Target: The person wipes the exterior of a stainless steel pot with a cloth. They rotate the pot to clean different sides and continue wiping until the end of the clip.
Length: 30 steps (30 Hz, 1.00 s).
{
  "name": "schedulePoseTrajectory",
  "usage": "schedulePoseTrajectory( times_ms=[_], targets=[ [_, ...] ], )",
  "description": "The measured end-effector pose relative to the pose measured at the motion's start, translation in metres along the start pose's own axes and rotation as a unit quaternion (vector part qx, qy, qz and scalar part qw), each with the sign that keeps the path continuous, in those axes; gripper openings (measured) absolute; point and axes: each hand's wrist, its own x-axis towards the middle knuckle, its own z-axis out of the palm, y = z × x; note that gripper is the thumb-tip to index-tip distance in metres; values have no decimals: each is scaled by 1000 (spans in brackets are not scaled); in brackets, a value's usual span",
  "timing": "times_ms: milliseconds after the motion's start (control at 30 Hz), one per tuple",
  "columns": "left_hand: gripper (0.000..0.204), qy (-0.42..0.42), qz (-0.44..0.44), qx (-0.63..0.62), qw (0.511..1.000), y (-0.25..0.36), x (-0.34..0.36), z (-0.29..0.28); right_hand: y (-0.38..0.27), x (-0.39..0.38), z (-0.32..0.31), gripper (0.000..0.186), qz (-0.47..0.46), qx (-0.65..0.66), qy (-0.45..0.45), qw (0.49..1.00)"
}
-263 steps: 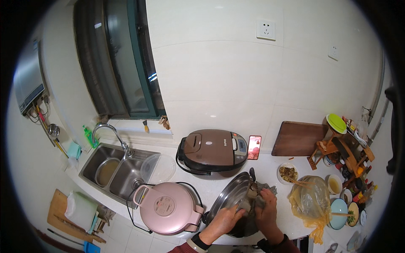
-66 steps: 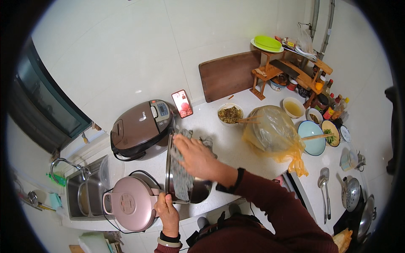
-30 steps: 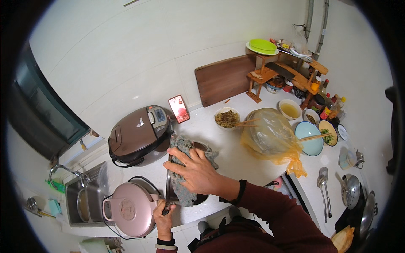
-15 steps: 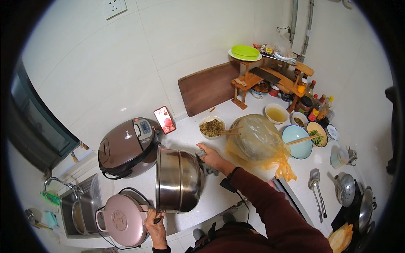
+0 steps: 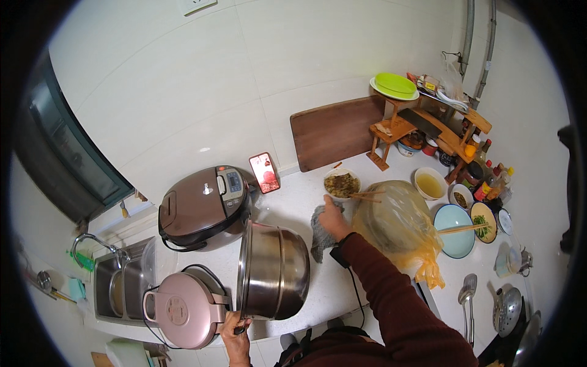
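Observation:
My left hand (image 5: 235, 330) grips the dark handle of a steel pot (image 5: 275, 272), which is tilted onto its side with its rim toward the left. To the pot's right, my right hand (image 5: 335, 220) holds a crumpled grey cloth (image 5: 321, 241) low over the counter, just below a bowl of chopped food (image 5: 341, 180) with chopsticks. A pink electric appliance (image 5: 178, 309) is beside my left hand. A brown rice cooker (image 5: 199, 205) stands behind the pot. Right of my right hand lies a large covered item in a yellowish plastic bag (image 5: 397, 223).
A double sink (image 5: 134, 281) is at the left. A phone (image 5: 264, 172) and a dark board (image 5: 330, 137) lean against the wall. A wooden rack (image 5: 446, 131) holds plates, above several bottles. Bowls (image 5: 452, 232), utensils (image 5: 466, 306) and a strainer (image 5: 506, 312) line the right counter.
The grey cloth in my right hand has moved off the pot to the counter at its right. The pot's outside now faces up, with my left hand still on its handle.

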Motion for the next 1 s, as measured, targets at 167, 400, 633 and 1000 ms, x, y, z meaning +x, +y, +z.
schedulePoseTrajectory(
  times_ms=[167, 400, 633, 1000],
  targets=[
    [39, 32, -54, -51, 997, -2, -17, -3, 27, 36, -5, 79, -42, 11, 178, 983],
    [30, 70, -134, -74, 986, -11, -30, -14, 32, 16, 12, 49, -73, -19, 147, 986],
    [35, 30, -67, -34, 997, 19, -8, -21, -76, -107, -44, 46, -185, 207, 30, 960],
    [33, -20, -1, -76, 997, 27, 14, -17, -171, -299, 13, 88, -615, -171, 38, 769]
  ],
)
